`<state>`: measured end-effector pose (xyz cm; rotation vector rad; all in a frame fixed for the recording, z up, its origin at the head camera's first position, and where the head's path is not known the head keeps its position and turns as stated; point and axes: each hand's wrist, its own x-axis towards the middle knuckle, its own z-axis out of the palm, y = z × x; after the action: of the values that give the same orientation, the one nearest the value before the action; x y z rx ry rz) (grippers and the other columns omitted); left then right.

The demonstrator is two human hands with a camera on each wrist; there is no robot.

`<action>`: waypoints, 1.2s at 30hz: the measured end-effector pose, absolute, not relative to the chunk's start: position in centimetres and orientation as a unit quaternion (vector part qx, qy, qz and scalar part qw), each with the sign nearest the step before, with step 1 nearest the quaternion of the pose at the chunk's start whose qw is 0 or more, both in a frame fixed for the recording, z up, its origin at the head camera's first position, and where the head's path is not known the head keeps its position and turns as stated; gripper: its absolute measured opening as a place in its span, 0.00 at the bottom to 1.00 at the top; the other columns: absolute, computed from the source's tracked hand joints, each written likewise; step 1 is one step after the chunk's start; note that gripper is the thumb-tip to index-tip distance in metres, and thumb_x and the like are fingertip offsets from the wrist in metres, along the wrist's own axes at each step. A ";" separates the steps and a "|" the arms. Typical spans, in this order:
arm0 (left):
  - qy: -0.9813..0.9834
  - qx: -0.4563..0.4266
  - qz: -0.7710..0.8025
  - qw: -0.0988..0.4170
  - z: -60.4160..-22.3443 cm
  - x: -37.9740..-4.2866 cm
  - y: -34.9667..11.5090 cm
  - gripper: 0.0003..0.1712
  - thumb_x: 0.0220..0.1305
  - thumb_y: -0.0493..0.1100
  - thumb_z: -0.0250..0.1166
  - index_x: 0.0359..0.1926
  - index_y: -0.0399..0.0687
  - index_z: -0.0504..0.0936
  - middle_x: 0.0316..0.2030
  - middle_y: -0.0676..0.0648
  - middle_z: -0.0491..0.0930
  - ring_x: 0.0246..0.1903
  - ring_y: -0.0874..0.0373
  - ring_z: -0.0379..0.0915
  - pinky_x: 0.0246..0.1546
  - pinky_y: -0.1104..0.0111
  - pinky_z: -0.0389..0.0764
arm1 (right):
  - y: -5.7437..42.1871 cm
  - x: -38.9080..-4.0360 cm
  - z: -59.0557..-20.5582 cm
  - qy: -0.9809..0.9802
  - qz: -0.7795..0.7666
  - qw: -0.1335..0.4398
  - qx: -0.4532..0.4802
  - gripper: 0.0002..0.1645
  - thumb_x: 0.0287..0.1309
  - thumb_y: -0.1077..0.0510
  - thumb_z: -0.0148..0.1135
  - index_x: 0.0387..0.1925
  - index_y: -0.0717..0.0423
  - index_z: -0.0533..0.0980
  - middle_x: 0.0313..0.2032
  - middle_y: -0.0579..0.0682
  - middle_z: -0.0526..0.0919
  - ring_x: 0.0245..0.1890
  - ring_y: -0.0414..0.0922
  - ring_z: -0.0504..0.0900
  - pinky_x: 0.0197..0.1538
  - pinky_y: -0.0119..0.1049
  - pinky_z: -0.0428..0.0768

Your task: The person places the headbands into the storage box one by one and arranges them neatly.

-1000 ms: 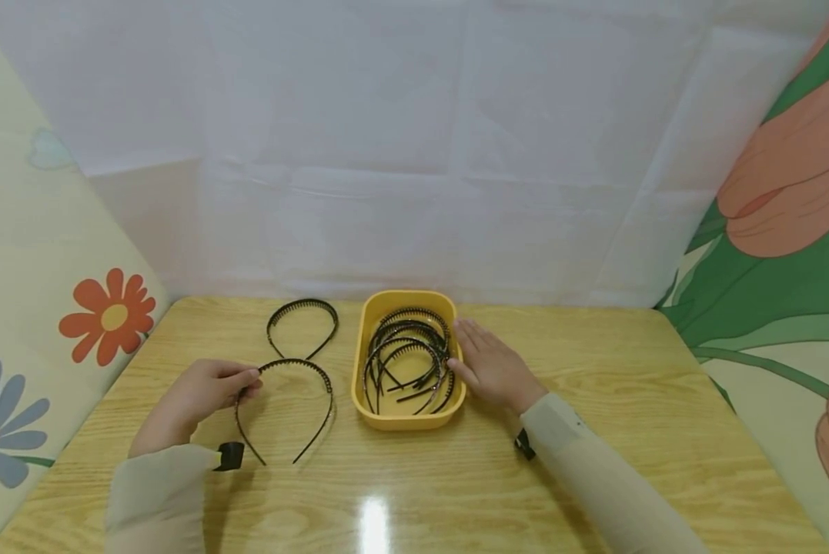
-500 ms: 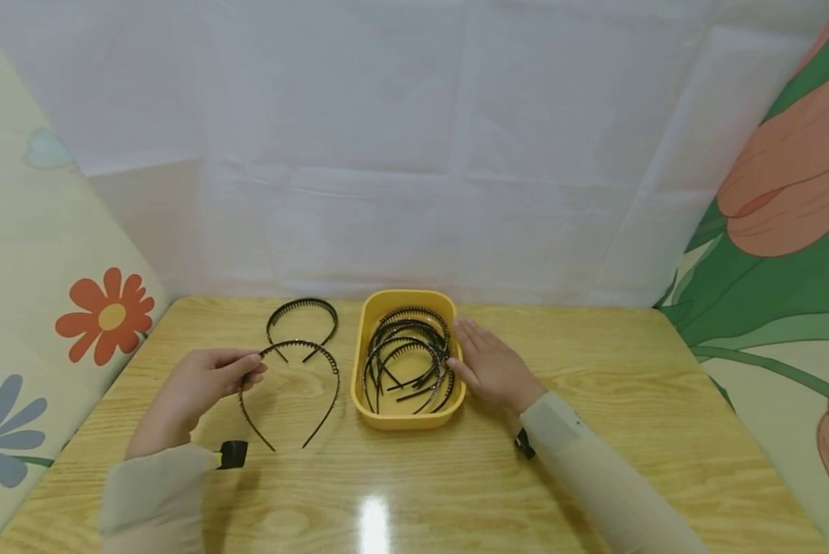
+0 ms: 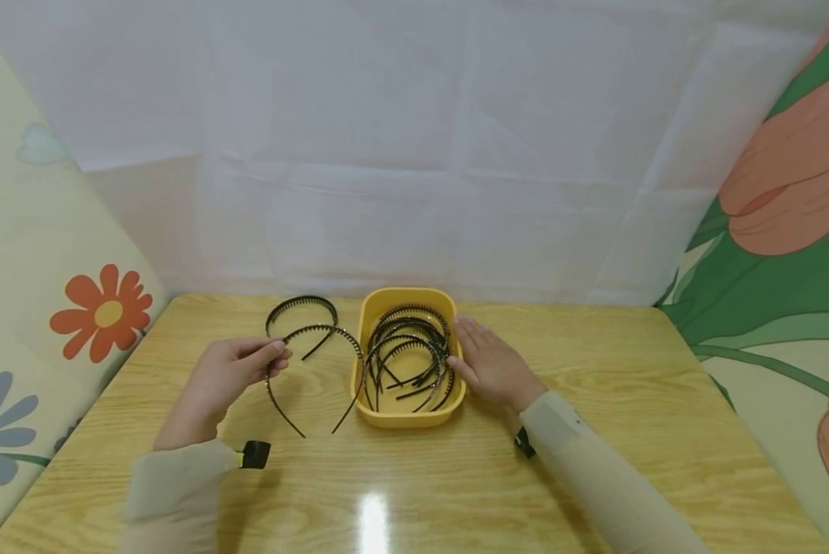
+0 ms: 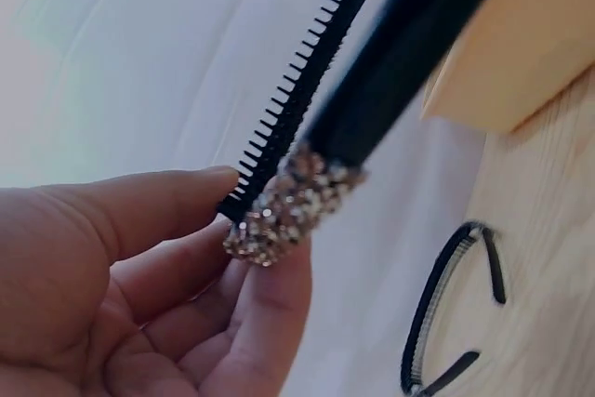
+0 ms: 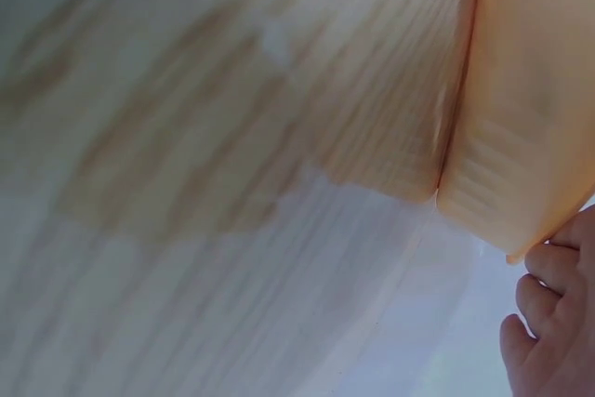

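My left hand [image 3: 230, 381] pinches a thin black toothed headband [image 3: 317, 328] between thumb and fingers, raised above the table with its ends pointing toward me. The left wrist view shows sparkly stones on the held headband [image 4: 395, 72], at the pinched spot. Behind it, a second black headband [image 3: 305, 299] lies on the table, partly covered by the hand. A yellow bin [image 3: 410, 421] stands at the centre with several black headbands [image 3: 414, 308] heaped inside. Against the bin's right wall rests my right hand [image 3: 493, 365], its fingers extended along the rim.
The wooden table [image 3: 636, 431] runs up to a white cloth backdrop [image 3: 414, 169]. Flower-printed panels [image 3: 788, 254] flank both sides. Each wrist carries a small black camera [image 3: 255, 455].
My left hand has carried the headband rightward and away from me, so its right side now overlaps the bin's left edge. My right hand and the bin have stayed put.
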<state>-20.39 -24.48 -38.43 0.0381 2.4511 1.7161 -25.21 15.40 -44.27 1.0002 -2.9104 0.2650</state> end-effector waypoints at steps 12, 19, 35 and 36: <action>0.808 0.023 0.587 0.050 -39.1 -20.8 -21.6 0.25 0.78 0.45 0.57 0.63 0.26 0.75 0.45 0.48 0.86 0.41 0.68 0.82 0.47 0.73 0.85 | 15.5 -25.3 -44.3 -0.943 0.078 0.024 0.322 0.41 0.80 0.44 0.38 0.78 0.70 0.46 0.78 0.65 0.49 0.78 0.60 0.49 0.79 0.51 0.53; 0.797 0.023 0.601 0.048 -39.3 -21.6 -19.9 0.26 0.77 0.45 0.58 0.65 0.27 0.74 0.47 0.45 0.86 0.41 0.69 0.82 0.47 0.73 0.85 | 15.5 -25.2 -44.1 -0.944 0.073 0.021 0.322 0.41 0.80 0.44 0.37 0.78 0.69 0.46 0.78 0.65 0.49 0.78 0.60 0.50 0.79 0.52 0.53; 0.782 0.027 0.620 0.063 -39.6 -24.8 -16.5 0.23 0.79 0.41 0.55 0.63 0.25 0.75 0.53 0.32 0.81 0.41 0.66 0.81 0.46 0.73 0.85 | 15.4 -25.4 -44.1 -0.948 0.065 0.005 0.312 0.42 0.81 0.41 0.34 0.79 0.66 0.43 0.78 0.63 0.47 0.79 0.59 0.47 0.79 0.49 0.50; 0.781 0.029 0.620 0.065 -39.6 -25.0 -16.3 0.23 0.79 0.41 0.54 0.62 0.24 0.74 0.53 0.31 0.81 0.41 0.65 0.81 0.45 0.73 0.85 | 15.4 -25.5 -44.1 -0.947 0.064 0.007 0.314 0.42 0.81 0.41 0.34 0.79 0.67 0.43 0.78 0.63 0.47 0.79 0.59 0.47 0.79 0.50 0.51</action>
<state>-24.96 -16.33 -39.63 0.0873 2.3576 1.8721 -25.47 15.43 -44.09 0.9820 -2.9628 0.2011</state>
